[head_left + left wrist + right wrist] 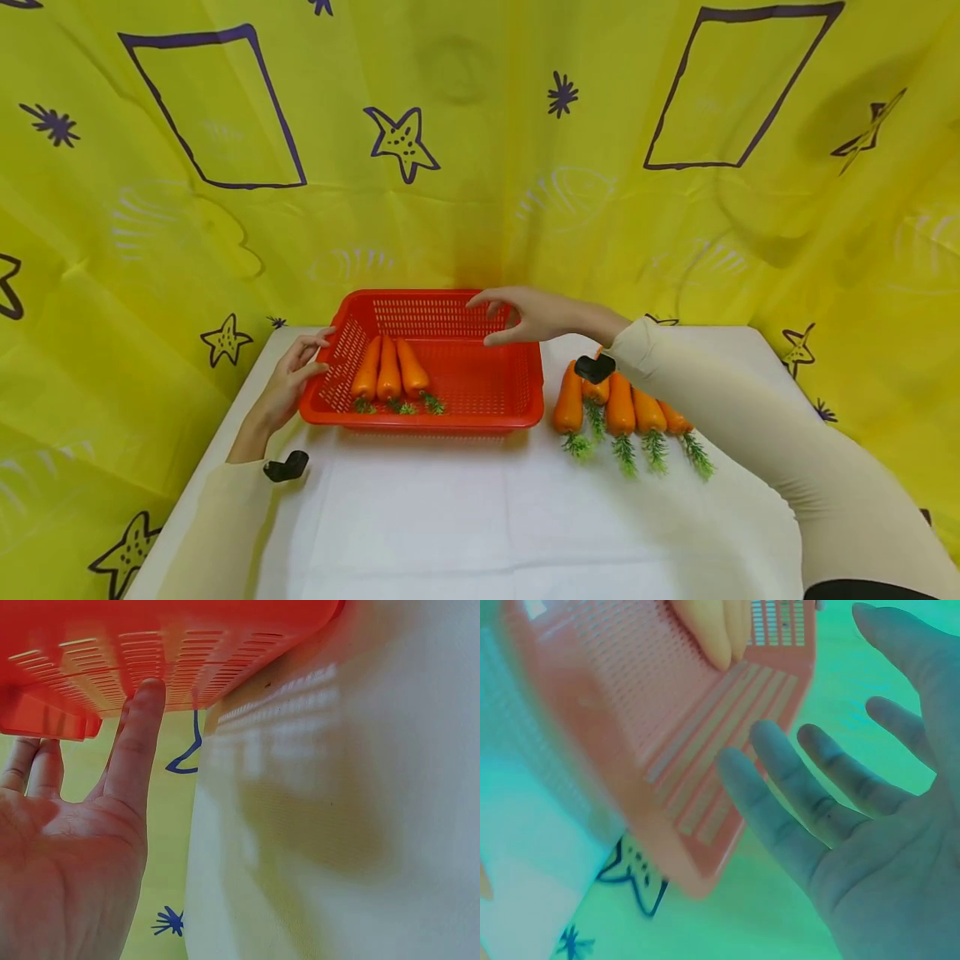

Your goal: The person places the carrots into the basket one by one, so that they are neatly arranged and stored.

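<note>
White surface, on which a red basket was placed. Left grip: unclenched, rested against its side. Right grip: released, held above. Three carrots contained; five alongside might be knocked by a lowered right sleeve.

The right sleeve partly hides the rightmost carrot; the right wrist view crops the red plastic basket.
</note>
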`<state>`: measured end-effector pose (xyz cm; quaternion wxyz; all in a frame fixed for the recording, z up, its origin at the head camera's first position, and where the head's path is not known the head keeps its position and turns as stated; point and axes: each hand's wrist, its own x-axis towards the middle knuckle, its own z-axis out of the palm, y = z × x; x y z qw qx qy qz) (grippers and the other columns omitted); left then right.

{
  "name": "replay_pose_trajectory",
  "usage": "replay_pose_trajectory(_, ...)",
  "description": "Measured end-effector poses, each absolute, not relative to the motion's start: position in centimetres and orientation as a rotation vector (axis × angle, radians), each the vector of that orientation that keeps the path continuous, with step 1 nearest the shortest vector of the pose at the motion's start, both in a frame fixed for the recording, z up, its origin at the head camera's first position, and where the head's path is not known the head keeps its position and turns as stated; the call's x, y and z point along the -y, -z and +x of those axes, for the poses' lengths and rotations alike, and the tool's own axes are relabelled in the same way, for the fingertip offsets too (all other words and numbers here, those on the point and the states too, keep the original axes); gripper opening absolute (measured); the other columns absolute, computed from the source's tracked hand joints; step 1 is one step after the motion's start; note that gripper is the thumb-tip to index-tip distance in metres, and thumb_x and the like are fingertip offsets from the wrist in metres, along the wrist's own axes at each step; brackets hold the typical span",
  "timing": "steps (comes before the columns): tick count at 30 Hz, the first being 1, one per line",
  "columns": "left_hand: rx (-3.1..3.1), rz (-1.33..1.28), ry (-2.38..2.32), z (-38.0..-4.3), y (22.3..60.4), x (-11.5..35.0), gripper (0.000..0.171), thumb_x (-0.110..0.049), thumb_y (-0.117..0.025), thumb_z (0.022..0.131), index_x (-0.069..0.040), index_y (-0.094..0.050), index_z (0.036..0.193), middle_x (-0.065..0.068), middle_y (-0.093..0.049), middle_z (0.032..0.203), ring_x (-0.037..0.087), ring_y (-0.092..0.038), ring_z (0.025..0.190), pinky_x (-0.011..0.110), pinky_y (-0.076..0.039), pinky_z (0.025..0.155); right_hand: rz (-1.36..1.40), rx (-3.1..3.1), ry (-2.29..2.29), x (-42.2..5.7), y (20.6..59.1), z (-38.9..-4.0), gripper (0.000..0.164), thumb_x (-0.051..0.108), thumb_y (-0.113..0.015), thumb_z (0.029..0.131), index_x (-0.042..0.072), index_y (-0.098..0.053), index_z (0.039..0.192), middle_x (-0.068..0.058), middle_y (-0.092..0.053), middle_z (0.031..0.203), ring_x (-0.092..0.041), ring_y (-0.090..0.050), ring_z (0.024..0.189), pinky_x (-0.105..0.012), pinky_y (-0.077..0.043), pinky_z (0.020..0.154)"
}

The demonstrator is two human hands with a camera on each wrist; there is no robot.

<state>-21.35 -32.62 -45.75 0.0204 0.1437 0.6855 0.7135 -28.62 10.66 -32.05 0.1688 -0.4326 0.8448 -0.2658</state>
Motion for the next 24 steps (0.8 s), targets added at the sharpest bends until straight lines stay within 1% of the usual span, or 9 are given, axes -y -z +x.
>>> replay_pose_trajectory(3,-2.125,0.444,-2.211,-21.5,45.8,32.7,0.021,-0.002,-0.049,0.106,-0.004,-0.046,0.127,0.011,-0.025,0.167,0.024,-0.022,0.153,0.022,-0.054,0.094,-1.189,-2.439,0.801,-12.8,32.0,-28.2,0.063,0.03,-0.075,0.095,0.015,-0.049,0.151,-0.014,-0.06,0.132,-0.024,-0.067,0.092,-0.037,-0.057,0.08)
replay_pose_trajectory(5,-2.126,0.438,-2.207,-21.5,45.9,32.6,0.022,-0.002,-0.049,0.106,-0.004,-0.046,0.128,0.01,-0.025,0.167,0.024,-0.021,0.153,0.022,-0.054,0.095,-1.151,-2.457,0.834,-14.3,31.9,-27.9,0.064,0.03,-0.076,0.095,0.015,-0.049,0.151,-0.016,-0.06,0.133,-0.025,-0.067,0.094,-0.038,-0.058,0.081)
replay_pose_trajectory(9,-2.124,0.434,-2.207,-21.5,46.0,32.6,0.022,-0.001,-0.049,0.106,-0.005,-0.047,0.127,0.009,-0.026,0.167,0.024,-0.017,0.155,0.022,-0.054,0.095,-1.082,-2.512,0.882,-17.5,31.7,-27.2,0.064,0.029,-0.077,0.094,0.017,-0.05,0.151,-0.016,-0.061,0.132,-0.022,-0.068,0.096,-0.039,-0.058,0.083)
replay_pose_trajectory(13,-2.118,0.445,-2.207,-21.5,46.0,32.7,0.022,-0.001,-0.049,0.106,-0.005,-0.046,0.127,0.008,-0.026,0.167,0.024,-0.016,0.155,0.023,-0.054,0.095,-1.042,-2.58,0.888,-20.9,31.8,-26.5,0.062,0.028,-0.076,0.095,0.017,-0.05,0.15,-0.014,-0.063,0.13,-0.021,-0.07,0.096,-0.037,-0.059,0.08)
replay_pose_trajectory(17,-2.123,0.446,-2.202,-21.5,45.9,32.7,0.022,-0.002,-0.049,0.106,-0.004,-0.046,0.128,0.008,-0.026,0.167,0.021,-0.021,0.153,0.023,-0.054,0.094,-0.976,-2.639,0.896,-24.2,32.2,-25.7,0.062,0.026,-0.076,0.095,0.017,-0.05,0.15,-0.014,-0.063,0.13,-0.018,-0.07,0.094,-0.034,-0.059,0.076)
replay_pose_trajectory(24,-2.124,0.444,-2.205,-21.4,45.9,32.7,0.022,-0.003,-0.048,0.107,-0.004,-0.045,0.129,0.008,-0.026,0.167,0.011,-0.036,0.143,0.024,-0.055,0.093,-0.894,-2.712,0.917,-29.1,33.1,-24.0,0.062,0.02,-0.077,0.094,0.013,-0.049,0.15,-0.014,-0.063,0.128,-0.018,-0.071,0.091,-0.031,-0.059,0.076)
